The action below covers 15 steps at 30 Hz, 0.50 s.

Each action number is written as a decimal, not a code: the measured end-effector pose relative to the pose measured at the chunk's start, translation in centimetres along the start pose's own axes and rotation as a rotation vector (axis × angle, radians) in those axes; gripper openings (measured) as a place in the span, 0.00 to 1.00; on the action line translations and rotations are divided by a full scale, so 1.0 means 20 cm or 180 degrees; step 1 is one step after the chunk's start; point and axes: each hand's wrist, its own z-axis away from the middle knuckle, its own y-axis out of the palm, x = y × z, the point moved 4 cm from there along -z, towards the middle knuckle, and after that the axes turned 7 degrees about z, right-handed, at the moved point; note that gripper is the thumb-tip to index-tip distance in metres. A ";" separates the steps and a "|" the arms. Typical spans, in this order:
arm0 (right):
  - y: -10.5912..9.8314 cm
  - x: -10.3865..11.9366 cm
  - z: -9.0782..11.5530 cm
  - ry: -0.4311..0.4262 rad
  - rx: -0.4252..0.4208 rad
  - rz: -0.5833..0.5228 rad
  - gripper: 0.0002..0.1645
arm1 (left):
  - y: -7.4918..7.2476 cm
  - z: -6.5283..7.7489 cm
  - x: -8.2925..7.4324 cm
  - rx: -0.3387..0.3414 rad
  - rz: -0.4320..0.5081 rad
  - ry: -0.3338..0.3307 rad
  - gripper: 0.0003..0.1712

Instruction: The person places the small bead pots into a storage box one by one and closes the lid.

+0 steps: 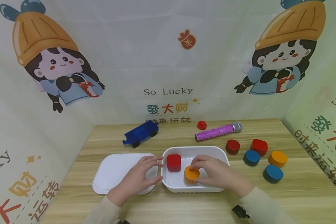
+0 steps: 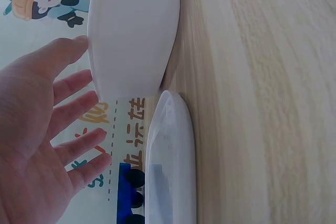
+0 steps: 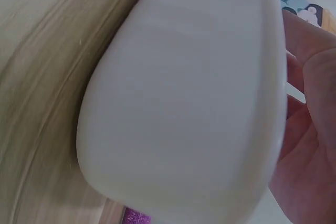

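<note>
A white plastic box (image 1: 196, 189) stands on the wooden table, holding a red square block (image 1: 174, 163) and an orange round block (image 1: 189, 176). Inside the box, my right hand (image 1: 217, 172) pinches the orange block between thumb and fingers. In the right wrist view the box wall hides the block and part of that hand (image 3: 307, 114). My left hand (image 1: 140, 177) is at the box's left end, its fingertips at the rim. The left wrist view shows this hand (image 2: 44, 119) with spread fingers and nothing held. Partly under it lies a white lid (image 1: 116, 171).
Right of the box lie a dark red round block (image 1: 233, 147), a red block (image 1: 259, 147), an orange round block (image 1: 277, 159) and blue round blocks (image 1: 273, 173). Behind are a blue toy wagon (image 1: 141, 133), a purple microphone (image 1: 215, 133) and a small red object (image 1: 202, 125).
</note>
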 end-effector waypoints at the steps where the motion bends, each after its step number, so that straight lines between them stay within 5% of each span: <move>1: 0.01 0.00 -0.01 0.0001 0.0030 -0.0014 0.18 | 0.00 0.00 0.00 0.0003 0.0009 -0.0005 0.19; 15: 0.09 0.09 -0.17 -0.0072 0.0337 -0.0038 0.19 | -0.01 0.00 -0.01 0.0056 0.0032 -0.0093 0.20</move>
